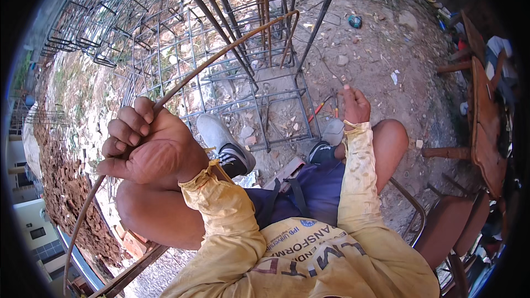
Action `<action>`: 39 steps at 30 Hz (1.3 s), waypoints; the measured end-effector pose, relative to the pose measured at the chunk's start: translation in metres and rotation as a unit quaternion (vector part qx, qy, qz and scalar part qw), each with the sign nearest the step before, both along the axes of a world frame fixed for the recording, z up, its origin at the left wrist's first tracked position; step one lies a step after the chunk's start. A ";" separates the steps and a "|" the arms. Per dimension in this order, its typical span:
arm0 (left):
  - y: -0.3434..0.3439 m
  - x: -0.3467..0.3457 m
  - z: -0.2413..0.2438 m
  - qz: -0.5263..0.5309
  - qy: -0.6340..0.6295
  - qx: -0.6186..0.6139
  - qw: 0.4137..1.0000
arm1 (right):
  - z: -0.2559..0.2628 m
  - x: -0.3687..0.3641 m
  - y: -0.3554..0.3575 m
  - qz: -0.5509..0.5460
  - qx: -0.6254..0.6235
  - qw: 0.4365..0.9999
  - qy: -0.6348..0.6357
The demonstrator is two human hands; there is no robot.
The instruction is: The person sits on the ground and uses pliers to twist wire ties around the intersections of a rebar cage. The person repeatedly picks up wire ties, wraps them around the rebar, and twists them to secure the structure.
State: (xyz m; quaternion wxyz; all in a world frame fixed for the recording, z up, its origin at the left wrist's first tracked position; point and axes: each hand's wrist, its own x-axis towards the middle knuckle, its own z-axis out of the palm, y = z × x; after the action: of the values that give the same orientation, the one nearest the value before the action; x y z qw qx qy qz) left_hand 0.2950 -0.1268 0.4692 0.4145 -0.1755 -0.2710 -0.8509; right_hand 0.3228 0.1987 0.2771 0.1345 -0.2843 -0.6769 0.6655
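Observation:
My left hand (145, 140) is closed around a long rusty steel rod (207, 63), whose far end bends down in a hook beside the upright bars of a rebar cage (306, 107). The rod's other end curves away to the lower left. My right hand (356, 105) is raised in front of my right knee, thumb and fingertips together at the end of what looks like a thin wire (327, 64); the grip itself is too small to tell. Just left of that hand, pliers or nippers with red handles (316, 112) lie on the ground by the cage.
More wire-tied rebar cages (112, 20) stand at the upper left. A teal roll (355, 21) lies on the littered soil. A wooden table (482, 124) and brown chairs (445, 223) are on the right, with a person (500, 56) partly visible behind. Reddish earth (66, 182) is piled on the left.

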 end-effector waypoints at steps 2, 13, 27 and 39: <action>0.010 -0.008 -0.009 0.019 0.001 0.012 1.000 | 0.001 -0.003 -0.003 -0.009 -0.023 1.000 -0.003; 0.039 -0.029 -0.054 0.020 -0.057 -0.029 0.998 | -0.003 0.001 0.003 0.004 -0.052 0.998 0.043; 0.108 -0.045 -0.085 0.047 -0.180 -0.166 0.968 | -0.006 -0.002 -0.001 -0.039 0.024 0.995 0.091; 0.124 -0.095 -0.104 -0.011 -0.189 -0.310 0.932 | 0.012 0.001 0.004 -0.090 -0.066 0.985 0.129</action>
State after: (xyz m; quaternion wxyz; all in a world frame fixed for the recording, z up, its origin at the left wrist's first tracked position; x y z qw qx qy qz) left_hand 0.2003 -0.0032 0.3647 0.2716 -0.1342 -0.5922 -0.7466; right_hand 0.3234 0.2032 0.2890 0.2606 -0.2641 -0.5803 0.7250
